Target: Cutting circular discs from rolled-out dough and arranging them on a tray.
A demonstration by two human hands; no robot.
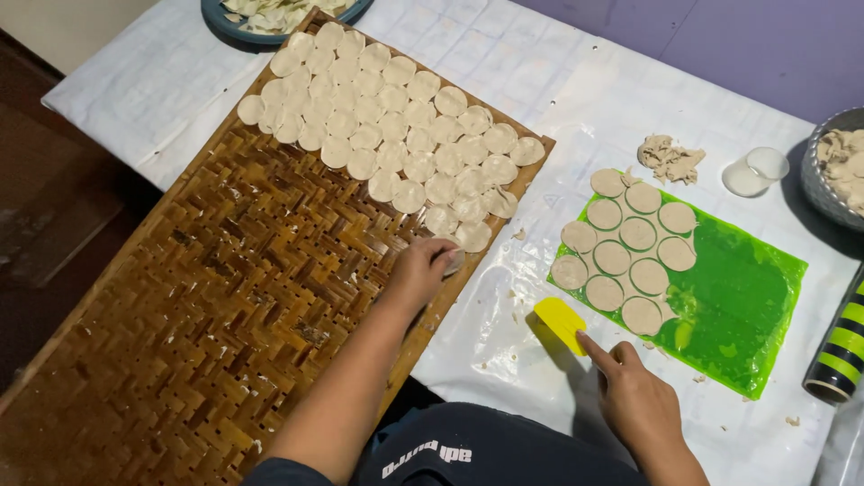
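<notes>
One woven mat [225,297] lies across the surface [504,72], and its far end carries rows of pale dough rounds [396,117], roughly fifty, though they overlap too closely to count for sure. The left hand [418,270] rests at the near edge of those rows, its grip pinched on one more round [453,261], thumb and fingers pressed to it as it touches the mat just below the last row.

One green sheet [738,297] lies to the right. Eleven cut rounds [621,252] sit on its left half, still ringed by thin leftover dough. One yellow scraper [560,321] lies just beside the sheet's near left corner. The right hand [634,387] has its forefinger stretched out, the tip touching the scraper's near corner; the other fingers are curled in and hold nothing.

Beyond the sheet lie one heap of dough scraps [670,159] and one small clear cup [756,171] on its side. One grey bowl [823,193] at the right edge holds more scraps, one blue bowl [220,22] at the top holds pale pieces, and one black roller with yellow-green stripes [841,351] lies at the right.
</notes>
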